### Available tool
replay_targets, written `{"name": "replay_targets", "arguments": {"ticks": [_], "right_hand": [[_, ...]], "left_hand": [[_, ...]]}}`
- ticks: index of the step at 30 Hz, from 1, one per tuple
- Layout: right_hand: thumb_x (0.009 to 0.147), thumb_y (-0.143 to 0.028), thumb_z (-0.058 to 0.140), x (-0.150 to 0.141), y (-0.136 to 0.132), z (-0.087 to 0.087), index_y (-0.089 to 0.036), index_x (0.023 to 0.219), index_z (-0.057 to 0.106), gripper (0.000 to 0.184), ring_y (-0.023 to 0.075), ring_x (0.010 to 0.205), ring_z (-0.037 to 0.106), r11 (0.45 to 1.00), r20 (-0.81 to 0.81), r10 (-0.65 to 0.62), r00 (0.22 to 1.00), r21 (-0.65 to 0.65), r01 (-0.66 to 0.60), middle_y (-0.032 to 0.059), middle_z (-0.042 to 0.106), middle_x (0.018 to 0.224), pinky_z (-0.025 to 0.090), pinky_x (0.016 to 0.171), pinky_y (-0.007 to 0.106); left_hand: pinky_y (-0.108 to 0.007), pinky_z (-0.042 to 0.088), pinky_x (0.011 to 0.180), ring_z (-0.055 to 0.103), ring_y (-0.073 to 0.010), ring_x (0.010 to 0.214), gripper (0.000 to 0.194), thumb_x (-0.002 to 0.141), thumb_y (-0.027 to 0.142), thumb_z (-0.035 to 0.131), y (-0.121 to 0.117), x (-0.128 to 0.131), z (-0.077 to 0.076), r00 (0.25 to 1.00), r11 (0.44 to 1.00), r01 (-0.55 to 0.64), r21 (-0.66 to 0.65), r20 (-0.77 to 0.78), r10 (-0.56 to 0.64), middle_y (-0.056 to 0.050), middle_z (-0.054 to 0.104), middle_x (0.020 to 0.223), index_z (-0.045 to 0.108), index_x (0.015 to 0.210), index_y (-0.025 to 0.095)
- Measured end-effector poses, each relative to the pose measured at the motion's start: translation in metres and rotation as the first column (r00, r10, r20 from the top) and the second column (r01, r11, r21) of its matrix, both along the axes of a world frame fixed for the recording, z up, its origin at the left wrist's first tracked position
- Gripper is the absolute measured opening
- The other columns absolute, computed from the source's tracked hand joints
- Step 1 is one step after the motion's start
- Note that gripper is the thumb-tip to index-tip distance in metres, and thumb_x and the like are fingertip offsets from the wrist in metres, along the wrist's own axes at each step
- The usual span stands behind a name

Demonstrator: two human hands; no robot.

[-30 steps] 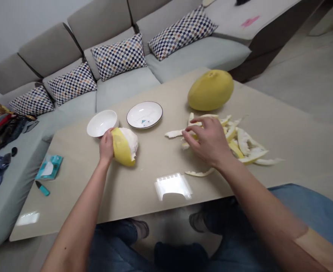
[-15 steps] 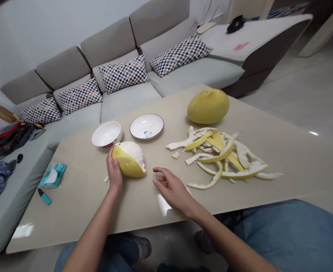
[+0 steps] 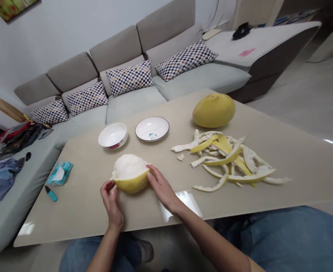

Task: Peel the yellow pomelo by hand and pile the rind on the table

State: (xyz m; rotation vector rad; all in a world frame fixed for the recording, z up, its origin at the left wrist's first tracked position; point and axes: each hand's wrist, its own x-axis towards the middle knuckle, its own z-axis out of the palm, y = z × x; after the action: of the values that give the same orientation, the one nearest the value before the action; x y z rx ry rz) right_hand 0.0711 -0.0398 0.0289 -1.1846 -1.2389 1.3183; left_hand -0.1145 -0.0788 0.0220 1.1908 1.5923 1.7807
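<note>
A half-peeled pomelo [image 3: 130,172] sits on the table in front of me, its white pith showing on top and yellow rind around the lower side. My left hand [image 3: 111,202] touches its left end with curled fingers. At the right end, the fingers of my right hand [image 3: 160,185] press against the rind edge. The pomelo is held between both hands. To the right lies a heap of peel strips [image 3: 230,158], yellow outside and white inside. A whole pomelo [image 3: 214,110] rests behind the heap.
A white bowl [image 3: 113,135] and a dark-rimmed plate [image 3: 152,128] stand behind the peeled pomelo. On the left are a tissue pack [image 3: 60,173] and a teal-handled knife or similar small tool [image 3: 51,193]. The table's near edge runs just before my knees; a sofa [image 3: 135,104] lies beyond.
The pomelo has been turned so its pith faces up and away, and it sits nearer me. My right hand, apart from it before, now touches its right end. The view has shifted slightly.
</note>
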Motion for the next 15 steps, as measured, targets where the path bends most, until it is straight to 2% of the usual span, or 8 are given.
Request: {"name": "replay_targets", "arguments": {"ticks": [1, 3, 5, 7, 10, 15], "right_hand": [[0.093, -0.055, 0.045, 0.001, 0.000, -0.002, -0.028, 0.139, 0.051, 0.054, 0.0228, 0.139, 0.039, 1.000, -0.026, -0.002, 1.000, -0.007, 0.001, 0.0062, 0.048, 0.147, 0.033, 0.115, 0.044], [0.093, -0.055, 0.044, 0.003, -0.002, -0.005, -0.027, 0.144, 0.045, 0.058, 0.0233, 0.136, 0.044, 0.999, -0.060, 0.006, 0.998, -0.050, -0.009, 0.0078, 0.051, 0.146, 0.033, 0.115, 0.045], [0.092, -0.054, 0.047, 0.006, -0.008, -0.005, -0.023, 0.147, 0.042, 0.063, 0.0249, 0.134, 0.048, 0.994, -0.050, 0.039, 0.998, -0.097, -0.044, 0.0112, 0.052, 0.145, 0.033, 0.114, 0.045], [0.092, -0.052, 0.049, 0.011, -0.016, -0.002, -0.022, 0.144, 0.046, 0.061, 0.0262, 0.131, 0.051, 0.990, -0.018, 0.107, 0.994, -0.091, -0.108, 0.0118, 0.054, 0.143, 0.035, 0.113, 0.045], [0.095, -0.048, 0.046, 0.023, -0.030, 0.008, -0.026, 0.137, 0.054, 0.049, 0.0261, 0.121, 0.059, 0.983, 0.031, 0.179, 0.983, -0.032, -0.178, 0.0069, 0.062, 0.135, 0.042, 0.107, 0.044], [0.094, -0.035, 0.047, 0.036, -0.042, 0.026, -0.027, 0.136, 0.056, 0.044, 0.0246, 0.101, 0.068, 0.977, 0.143, 0.213, 0.967, -0.005, -0.214, 0.0034, 0.070, 0.120, 0.051, 0.096, 0.043]], "left_hand": [[-0.034, 0.051, 0.091, 0.056, -0.0214, 0.114, 0.048, 0.091, 0.055, 0.048, -0.005, -0.004, -0.001, 0.999, 1.000, 0.000, -0.020, 0.033, 0.001, -0.007, 0.054, 0.122, 0.046, 0.130, 0.028], [-0.033, 0.052, 0.088, 0.057, -0.0208, 0.113, 0.052, 0.090, 0.056, 0.048, -0.011, -0.011, 0.001, 0.995, 0.997, 0.023, -0.071, 0.098, -0.016, -0.007, 0.053, 0.125, 0.043, 0.136, 0.031], [-0.035, 0.049, 0.096, 0.052, -0.0233, 0.123, 0.059, 0.087, 0.058, 0.052, -0.011, -0.013, 0.005, 0.987, 0.985, 0.109, -0.132, 0.136, -0.091, -0.007, 0.048, 0.138, 0.041, 0.139, 0.031], [-0.039, 0.042, 0.107, 0.045, -0.0268, 0.133, 0.063, 0.086, 0.060, 0.052, -0.010, -0.010, 0.011, 0.969, 0.957, 0.229, -0.179, 0.130, -0.208, -0.008, 0.045, 0.145, 0.043, 0.140, 0.028], [-0.043, 0.035, 0.113, 0.044, -0.0296, 0.135, 0.062, 0.086, 0.061, 0.052, -0.010, -0.006, 0.020, 0.946, 0.920, 0.319, -0.229, 0.023, -0.323, -0.010, 0.050, 0.142, 0.048, 0.135, 0.023], [-0.047, 0.040, 0.109, 0.050, -0.0320, 0.128, 0.057, 0.081, 0.057, 0.061, -0.014, -0.010, 0.038, 0.927, 0.913, 0.285, -0.291, -0.160, -0.340, -0.012, 0.056, 0.134, 0.055, 0.126, 0.023]]}}
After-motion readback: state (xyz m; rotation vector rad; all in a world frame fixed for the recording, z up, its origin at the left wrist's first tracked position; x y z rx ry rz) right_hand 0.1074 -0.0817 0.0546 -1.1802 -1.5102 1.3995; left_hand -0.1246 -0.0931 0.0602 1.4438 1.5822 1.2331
